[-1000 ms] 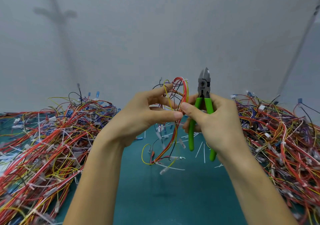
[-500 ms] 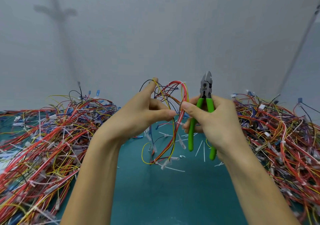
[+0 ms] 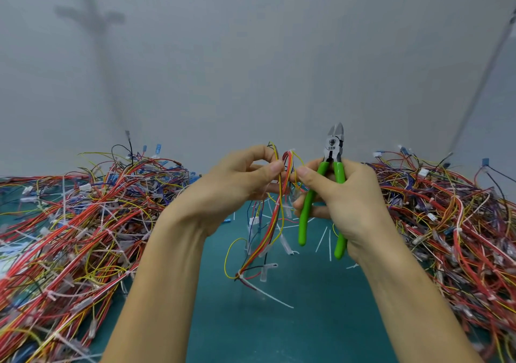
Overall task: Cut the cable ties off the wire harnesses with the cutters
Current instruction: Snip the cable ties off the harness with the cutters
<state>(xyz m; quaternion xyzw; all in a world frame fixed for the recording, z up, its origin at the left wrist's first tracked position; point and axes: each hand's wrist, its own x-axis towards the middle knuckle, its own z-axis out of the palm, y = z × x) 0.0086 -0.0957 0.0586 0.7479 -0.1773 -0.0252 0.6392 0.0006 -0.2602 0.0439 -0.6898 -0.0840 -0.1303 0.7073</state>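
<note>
Wire harness (image 3: pixel 276 217) seen in the head view, held up over the middle of the table (image 3: pixel 279 329) between both hands. Its top sits at fingertip level, and the red, orange and yellow strands hang down until the lower end touches the teal surface near the centre.

Left hand (image 3: pixel 231 192): thumb and index finger pinch the upper strands, with the other fingers curled behind.

Right hand (image 3: pixel 343 198): fingers wrapped round both green handles of the cutters (image 3: pixel 333 150), while the thumb tip presses against the harness just beside the left thumb. The cutters stand upright with the steel head pointing up. The blades look together or nearly so, and they are clear of the wires, just right of the harness top.

Cable tie (image 3: pixel 240 274) cinched round the lower end of the harness, where a yellow loop comes off. Its long white tail lies out on the table toward the near edge.

Loose tie offcuts (image 3: pixel 322 238) are scattered on the table under the right hand.

Left pile (image 3: pixel 78 223) of tangled harnesses with white ties runs along the left edge. Right pile (image 3: pixel 452 223) runs along the right edge. Both are well apart from the held harness.

Grey wall (image 3: pixel 251 55) stands behind the far edge.
</note>
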